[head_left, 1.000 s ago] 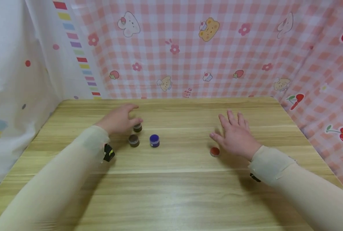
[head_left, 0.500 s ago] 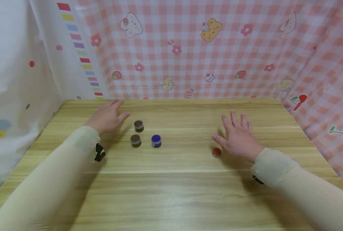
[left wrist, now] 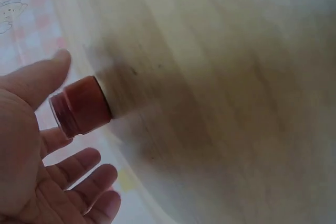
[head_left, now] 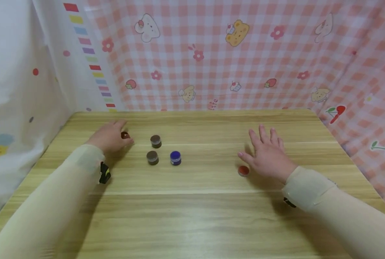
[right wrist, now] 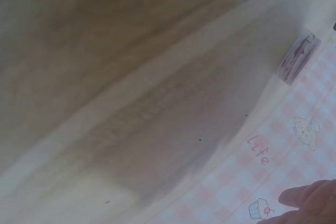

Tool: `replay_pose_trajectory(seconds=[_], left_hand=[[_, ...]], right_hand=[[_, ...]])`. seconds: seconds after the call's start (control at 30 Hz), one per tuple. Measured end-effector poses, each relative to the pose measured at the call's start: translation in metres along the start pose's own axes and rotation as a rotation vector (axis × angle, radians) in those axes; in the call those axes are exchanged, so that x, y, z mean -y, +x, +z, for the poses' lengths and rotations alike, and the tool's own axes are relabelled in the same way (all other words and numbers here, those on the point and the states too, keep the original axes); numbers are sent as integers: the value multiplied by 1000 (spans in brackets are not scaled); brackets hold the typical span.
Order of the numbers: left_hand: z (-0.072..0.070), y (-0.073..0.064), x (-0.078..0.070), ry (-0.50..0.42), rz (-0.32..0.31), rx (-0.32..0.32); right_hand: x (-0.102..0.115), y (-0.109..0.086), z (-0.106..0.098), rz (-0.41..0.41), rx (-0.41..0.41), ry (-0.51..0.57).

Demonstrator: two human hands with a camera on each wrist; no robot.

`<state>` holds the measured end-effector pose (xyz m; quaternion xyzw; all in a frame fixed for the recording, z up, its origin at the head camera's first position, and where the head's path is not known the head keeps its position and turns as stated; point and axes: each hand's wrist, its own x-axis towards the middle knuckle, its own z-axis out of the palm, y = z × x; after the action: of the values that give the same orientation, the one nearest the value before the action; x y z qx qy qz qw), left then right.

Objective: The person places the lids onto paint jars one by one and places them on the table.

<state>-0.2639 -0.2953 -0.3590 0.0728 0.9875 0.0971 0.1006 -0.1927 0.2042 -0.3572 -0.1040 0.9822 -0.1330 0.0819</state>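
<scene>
At the far left of the table, my left hand (head_left: 108, 137) is spread around a small red-brown jar (head_left: 125, 135). In the left wrist view the red-brown jar (left wrist: 83, 106) stands on the wood between thumb and fingers, with a gap showing at the thumb. Whether the index finger touches it, I cannot tell. My right hand (head_left: 269, 155) hovers or rests over the right side, fingers straight and spread, holding nothing. Just below its thumb lies a small round red-topped container (head_left: 243, 170). Only fingertips of the right hand (right wrist: 310, 203) show in the right wrist view.
Two dark brown jars (head_left: 155, 141) and a blue-lidded jar (head_left: 175, 158) stand left of centre, right of the left hand. The wooden table (head_left: 192, 216) ends at a pink checked cloth (head_left: 199, 68) behind, with cloth on both sides too.
My left hand has moved left, away from the brown jars, and come down around the red-brown jar. The right hand has stayed in place. The view has shifted slightly.
</scene>
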Motion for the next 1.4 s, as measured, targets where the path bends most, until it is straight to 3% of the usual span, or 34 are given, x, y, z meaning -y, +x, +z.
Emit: replay_pose_trajectory(seconds=[0.33, 0.8, 1.07, 1.4], left_hand=[[6, 4, 4, -28, 18, -17], [-3, 5, -1, 1, -5, 36], [-5, 3, -5, -10, -15, 41], [-5, 1, -8, -9, -34, 45]], right_hand=[[0, -1, 1, 5, 11, -1], [0, -1, 5, -11, 36, 10], [2, -3, 8, -78, 80, -75], [7, -6, 9, -147, 131, -90]])
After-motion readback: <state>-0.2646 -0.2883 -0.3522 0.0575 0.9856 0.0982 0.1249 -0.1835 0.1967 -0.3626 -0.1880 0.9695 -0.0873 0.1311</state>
